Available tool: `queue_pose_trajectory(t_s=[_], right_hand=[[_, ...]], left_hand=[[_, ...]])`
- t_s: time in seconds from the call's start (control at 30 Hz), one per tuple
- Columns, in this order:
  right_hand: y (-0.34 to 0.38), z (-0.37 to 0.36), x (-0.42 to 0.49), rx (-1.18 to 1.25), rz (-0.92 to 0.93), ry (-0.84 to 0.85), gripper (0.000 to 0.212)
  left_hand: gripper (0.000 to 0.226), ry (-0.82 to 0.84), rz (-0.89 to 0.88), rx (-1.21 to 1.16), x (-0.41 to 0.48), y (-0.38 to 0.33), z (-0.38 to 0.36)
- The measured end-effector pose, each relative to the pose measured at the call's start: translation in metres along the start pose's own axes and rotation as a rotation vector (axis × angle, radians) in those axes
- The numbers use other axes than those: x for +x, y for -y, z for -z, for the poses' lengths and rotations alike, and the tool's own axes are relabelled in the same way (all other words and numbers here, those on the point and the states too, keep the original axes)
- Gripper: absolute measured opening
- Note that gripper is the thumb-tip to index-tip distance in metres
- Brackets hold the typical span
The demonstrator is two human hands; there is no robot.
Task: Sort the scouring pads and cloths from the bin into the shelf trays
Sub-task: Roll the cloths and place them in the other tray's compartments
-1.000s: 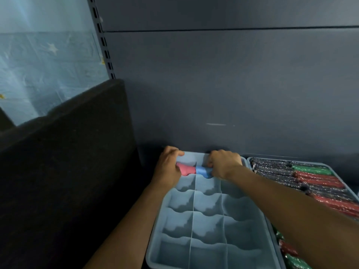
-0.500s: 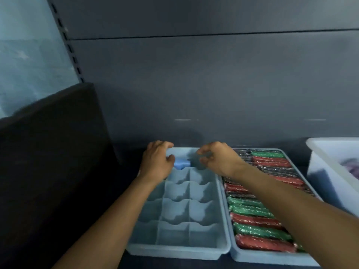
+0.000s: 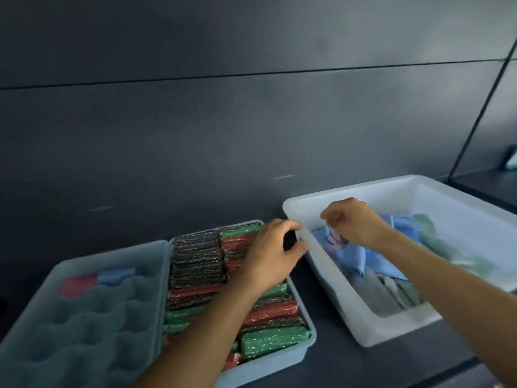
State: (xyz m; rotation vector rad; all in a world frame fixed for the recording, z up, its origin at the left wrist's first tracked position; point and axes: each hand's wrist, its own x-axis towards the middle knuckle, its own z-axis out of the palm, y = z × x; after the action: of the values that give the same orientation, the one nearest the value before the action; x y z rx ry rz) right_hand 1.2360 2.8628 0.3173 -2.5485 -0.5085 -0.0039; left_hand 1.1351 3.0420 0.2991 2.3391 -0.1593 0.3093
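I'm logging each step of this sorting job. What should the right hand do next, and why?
Probably lift the pinkish cloth clear of the white bin and carry it left to the divided tray. The right hand seems to pinch it inside the bin, and the tray holds only a red cloth and a blue cloth in its far row, with other compartments bare.

Both hands have left the back row of the divided tray (image 3: 84,331), where the red roll (image 3: 78,285) and blue roll (image 3: 116,275) now lie released. The left hand (image 3: 268,256) has moved to the rim of the white bin (image 3: 391,329). The right hand (image 3: 355,222) now reaches inside it, pinching a blue cloth (image 3: 361,259).
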Motion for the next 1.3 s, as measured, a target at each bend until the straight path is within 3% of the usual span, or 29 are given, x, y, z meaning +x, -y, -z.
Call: queue_pose_trajectory(t_s=[0.13, 0.2, 0.33, 0.4, 0.47, 0.53, 0.7, 0.8, 0.93, 1.1, 1.2, 1.3], right_hand=[[-0.048, 0.004, 0.010, -0.357, -0.007, 0.342, 0.026], [-0.059, -0.001, 0.009, -0.500, -0.002, 0.443, 0.015], [-0.064, 0.000, 0.004, -0.628, 0.093, 0.337, 0.023], [-0.056, 0.013, 0.005, -0.414, 0.143, 0.232, 0.007], [-0.040, 0.028, 0.003, -0.139, 0.133, 0.103, 0.026], [-0.015, 0.042, -0.003, 0.152, 0.122, -0.003, 0.031], [0.052, 0.052, -0.015, 0.621, 0.148, -0.055, 0.005], [0.087, 0.046, -0.020, 0.833, 0.177, -0.107, 0.004], [0.127, 0.031, -0.026, 1.133, 0.134, -0.051, 0.006], [0.160, 0.007, -0.031, 1.222, 0.158, 0.111, 0.009], [0.175, -0.007, -0.036, 1.167, 0.177, 0.160, 0.026], [0.189, -0.017, -0.040, 1.107, 0.214, 0.184, 0.025]], left_hand=[[0.036, 0.181, -0.032, -0.033, 0.020, -0.018, -0.038], [0.031, 0.187, -0.015, 0.008, 0.026, -0.018, -0.048], [0.034, 0.197, -0.004, 0.060, 0.025, -0.013, -0.047], [0.035, 0.147, 0.022, -0.015, 0.018, -0.015, -0.044], [0.038, 0.052, 0.092, -0.176, 0.011, -0.018, -0.038], [0.048, -0.020, 0.159, -0.329, 0.004, -0.022, -0.028], [0.063, -0.125, 0.121, -0.604, -0.002, -0.036, 0.022], [0.068, -0.161, 0.056, -0.690, -0.007, -0.037, 0.060], [0.081, -0.102, -0.024, -0.694, -0.022, -0.026, 0.096], [0.030, -0.400, -0.022, -0.676, -0.037, -0.019, 0.129], [0.027, -0.394, -0.041, -0.631, -0.044, -0.014, 0.145], [0.019, -0.392, -0.073, -0.564, -0.053, -0.013, 0.158]])
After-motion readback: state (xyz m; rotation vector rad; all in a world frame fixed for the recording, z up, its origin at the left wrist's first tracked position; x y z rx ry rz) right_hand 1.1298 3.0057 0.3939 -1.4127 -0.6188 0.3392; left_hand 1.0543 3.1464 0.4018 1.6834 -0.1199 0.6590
